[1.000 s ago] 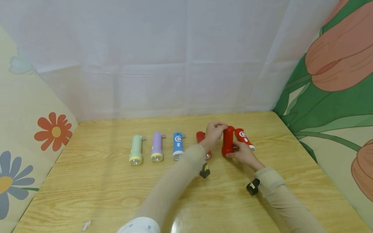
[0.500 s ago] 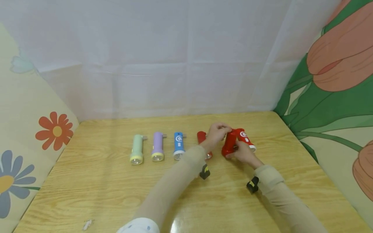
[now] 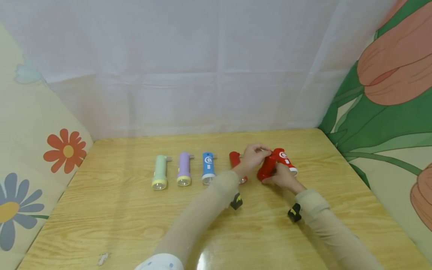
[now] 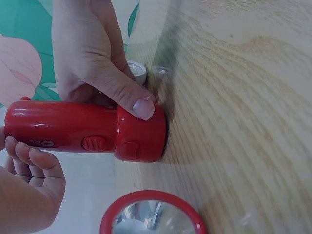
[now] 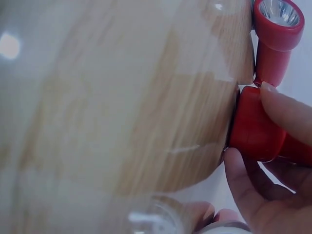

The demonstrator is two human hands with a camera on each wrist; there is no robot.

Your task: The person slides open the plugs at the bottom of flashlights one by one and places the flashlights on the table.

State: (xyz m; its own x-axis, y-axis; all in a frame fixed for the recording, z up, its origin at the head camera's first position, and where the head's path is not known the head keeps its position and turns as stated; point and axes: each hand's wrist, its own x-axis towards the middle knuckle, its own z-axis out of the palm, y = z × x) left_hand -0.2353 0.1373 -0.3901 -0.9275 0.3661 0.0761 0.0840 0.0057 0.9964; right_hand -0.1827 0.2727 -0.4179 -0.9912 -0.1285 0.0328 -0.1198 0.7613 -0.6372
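A red flashlight (image 3: 267,167) stands roughly upright, its wide lens end down at the table and its tail raised. My right hand (image 3: 283,177) grips the flashlight's head, with the thumb lying across it in the left wrist view. My left hand (image 3: 253,157) pinches the tail end, which is partly cut off in the left wrist view. A sliding switch (image 4: 93,143) shows on the body. Beside my left wrist lies a second red flashlight (image 3: 234,159), partly covered. Just right of the held one rests a red flashlight with a white emblem (image 3: 285,160).
To the left, a blue flashlight (image 3: 208,165), a purple flashlight (image 3: 183,167) and a mint green flashlight (image 3: 160,172) lie in a row, plugs folded out. They share the wooden table (image 3: 128,217). A white cloth (image 3: 168,75) hangs behind; floral panels flank both sides.
The held flashlight's tail has swung up and to the right, so its body looks shorter from above. My left hand has followed it rightward; my right hand stays around the head.
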